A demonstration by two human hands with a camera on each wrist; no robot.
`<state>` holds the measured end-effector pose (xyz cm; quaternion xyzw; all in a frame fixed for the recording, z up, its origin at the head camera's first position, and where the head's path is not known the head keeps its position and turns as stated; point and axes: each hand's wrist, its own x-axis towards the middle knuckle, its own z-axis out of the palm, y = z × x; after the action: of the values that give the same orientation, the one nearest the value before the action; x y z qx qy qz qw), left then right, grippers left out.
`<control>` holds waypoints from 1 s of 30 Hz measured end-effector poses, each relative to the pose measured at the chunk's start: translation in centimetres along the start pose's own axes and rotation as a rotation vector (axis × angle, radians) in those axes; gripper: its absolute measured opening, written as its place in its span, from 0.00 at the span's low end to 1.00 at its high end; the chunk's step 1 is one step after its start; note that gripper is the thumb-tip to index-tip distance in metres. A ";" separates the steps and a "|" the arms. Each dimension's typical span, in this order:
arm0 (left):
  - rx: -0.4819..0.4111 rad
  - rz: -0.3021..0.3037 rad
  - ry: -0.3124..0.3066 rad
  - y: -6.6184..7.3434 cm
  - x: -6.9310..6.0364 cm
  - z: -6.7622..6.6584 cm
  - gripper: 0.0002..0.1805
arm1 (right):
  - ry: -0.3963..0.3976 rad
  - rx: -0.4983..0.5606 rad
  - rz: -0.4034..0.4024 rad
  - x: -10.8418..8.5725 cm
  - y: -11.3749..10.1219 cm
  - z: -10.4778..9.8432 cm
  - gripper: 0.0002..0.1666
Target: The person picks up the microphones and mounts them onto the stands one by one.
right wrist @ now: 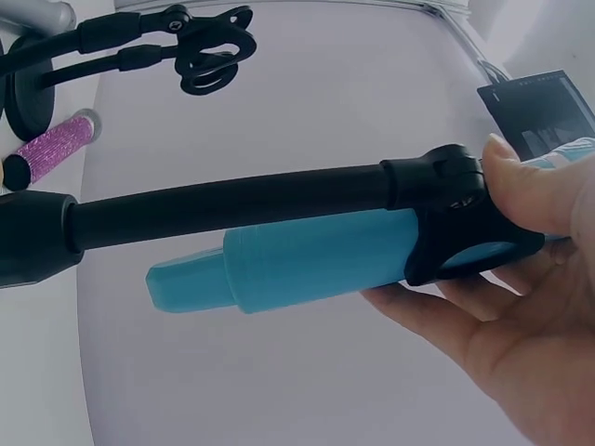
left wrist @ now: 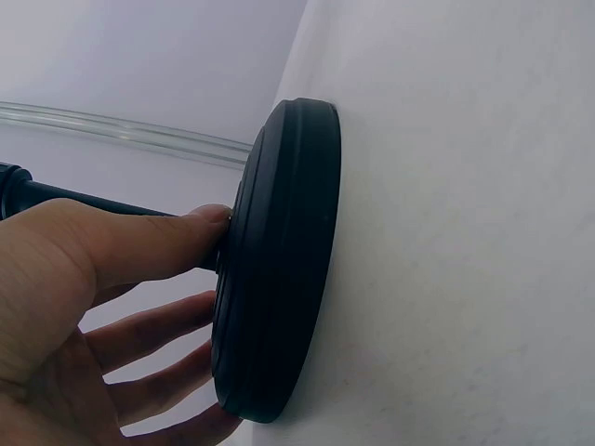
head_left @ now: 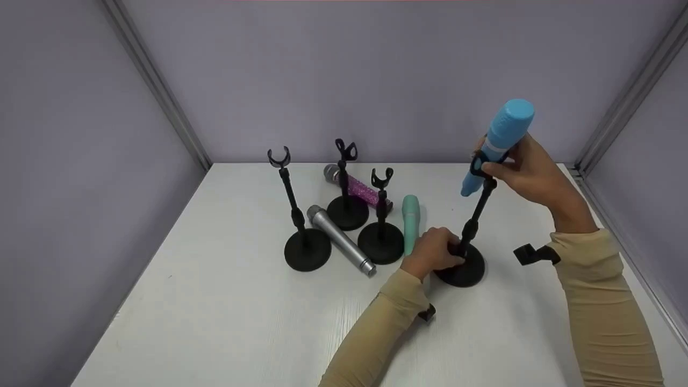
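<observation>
The right hand (head_left: 529, 172) held the blue microphone (head_left: 508, 126) in a closed grip, inside the clip (right wrist: 439, 240) of the stand (head_left: 470, 229); the left hand (head_left: 433, 250), grip closed, held the pole (head_left: 480, 206) at the base (head_left: 466, 273).

Pretty plain setup, just a white desk (head_left: 226, 306) boxed in by a lavender-grey back wall (head_left: 344, 70), left wall (head_left: 70, 134) and right wall (head_left: 658, 166). Grey metal strips (head_left: 156, 80) line both corners, and the light's kinda soft with faint shadows.
</observation>
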<state>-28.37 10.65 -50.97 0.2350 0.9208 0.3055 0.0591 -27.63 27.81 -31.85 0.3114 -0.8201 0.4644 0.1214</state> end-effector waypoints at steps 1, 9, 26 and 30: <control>0.004 0.004 0.002 0.0 0.0 0.0 0.13 | 0.001 -0.007 0.002 0.0 -0.1 0.0 0.25; -0.008 -0.003 -0.001 0.1 0.0 -0.1 0.12 | 0.004 -0.018 0.013 0.0 -0.1 0.0 0.24; 0.011 -0.007 -0.009 0.4 0.2 -0.1 0.14 | -0.008 0.006 -0.043 -0.1 0.1 -0.3 0.24; 0.013 -0.005 -0.006 0.1 0.2 -0.1 0.16 | 0.000 0.017 -0.028 -0.1 0.1 -0.1 0.24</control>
<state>-28.49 10.81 -50.84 0.2339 0.9233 0.2985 0.0609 -27.64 27.95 -31.93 0.3240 -0.8116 0.4697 0.1253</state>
